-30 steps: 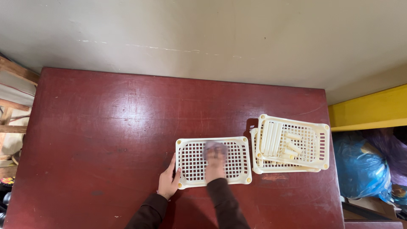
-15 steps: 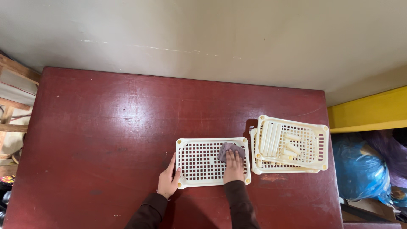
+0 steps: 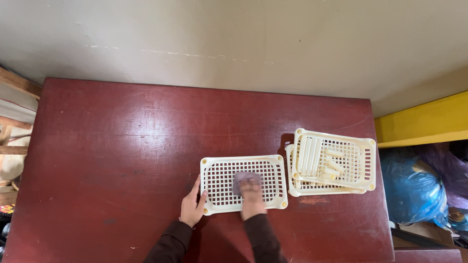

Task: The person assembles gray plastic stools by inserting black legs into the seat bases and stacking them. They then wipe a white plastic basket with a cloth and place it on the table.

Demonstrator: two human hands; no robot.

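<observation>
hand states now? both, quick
Left hand: open, fingers flat against the left edge of the cream grid tray.
Right hand: pressing a small purple cloth onto the tray; grip cannot be told.

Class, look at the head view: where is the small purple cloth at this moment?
The cloth lies under the right hand on the middle of the cream grid tray, near the front of the red table; the left hand steadies the tray's left edge.
</observation>
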